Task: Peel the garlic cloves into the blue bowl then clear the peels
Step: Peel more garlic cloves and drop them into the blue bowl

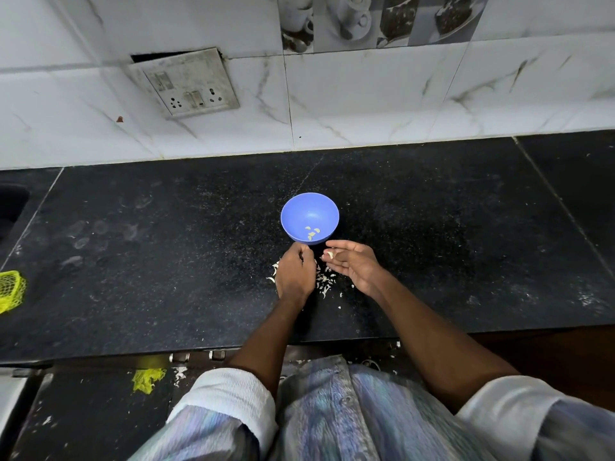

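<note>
On the black bench (133, 261), behind a blue bowl (296, 211) of peeled cloves (312, 232), my left hand (294, 274) curls, contents hidden; my right hand (354, 266) pinches a garlic clove (330, 254) above scattered peels (324, 281).

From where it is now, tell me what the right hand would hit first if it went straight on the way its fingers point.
Likely the left hand: the right hand points leftward, just short of the round blue plastic bowl; depth is unclear.

Striped blue-lilac buttoned shirt (332, 410), white cuffs rolled up, perhaps textured lining.
</note>
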`<state>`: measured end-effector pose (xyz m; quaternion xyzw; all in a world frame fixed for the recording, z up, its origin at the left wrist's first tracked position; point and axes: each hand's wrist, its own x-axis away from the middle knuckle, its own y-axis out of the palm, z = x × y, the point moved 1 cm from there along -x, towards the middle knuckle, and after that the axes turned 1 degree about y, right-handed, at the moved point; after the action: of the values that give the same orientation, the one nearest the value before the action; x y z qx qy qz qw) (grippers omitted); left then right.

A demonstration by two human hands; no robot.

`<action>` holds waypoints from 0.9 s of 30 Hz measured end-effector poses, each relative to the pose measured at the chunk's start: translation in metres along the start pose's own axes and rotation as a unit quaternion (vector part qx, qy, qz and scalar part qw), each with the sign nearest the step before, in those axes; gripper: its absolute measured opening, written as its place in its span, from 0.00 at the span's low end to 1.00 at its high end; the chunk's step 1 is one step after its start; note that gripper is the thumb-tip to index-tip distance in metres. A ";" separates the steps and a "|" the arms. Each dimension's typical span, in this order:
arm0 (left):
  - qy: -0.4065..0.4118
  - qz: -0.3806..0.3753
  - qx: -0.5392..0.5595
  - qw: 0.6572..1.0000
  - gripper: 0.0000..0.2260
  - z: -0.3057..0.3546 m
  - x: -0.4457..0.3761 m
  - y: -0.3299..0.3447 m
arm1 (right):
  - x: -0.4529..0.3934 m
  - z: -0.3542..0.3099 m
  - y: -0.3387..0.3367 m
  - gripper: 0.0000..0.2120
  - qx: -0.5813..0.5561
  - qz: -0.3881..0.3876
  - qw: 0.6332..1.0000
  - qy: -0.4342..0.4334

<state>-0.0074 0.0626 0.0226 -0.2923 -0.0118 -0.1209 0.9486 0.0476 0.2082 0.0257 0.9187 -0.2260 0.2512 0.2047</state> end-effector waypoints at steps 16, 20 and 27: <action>0.053 -0.041 -0.040 0.997 0.05 -0.003 0.000 0.002 | 0.007 -0.002 0.005 0.15 0.006 0.046 0.998 -0.039; 0.040 -0.045 -0.040 0.997 0.05 -0.003 0.001 0.003 | 0.007 -0.002 0.007 0.14 0.041 0.044 0.996 -0.066; 0.032 -0.045 -0.008 0.998 0.06 -0.002 0.000 0.003 | 0.004 -0.004 0.006 0.11 0.112 0.053 0.987 -0.104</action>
<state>-0.0064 0.0636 0.0195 -0.2949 0.0067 -0.1731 0.9397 0.0461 0.2038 0.0322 0.9437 -0.2648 0.1880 0.0623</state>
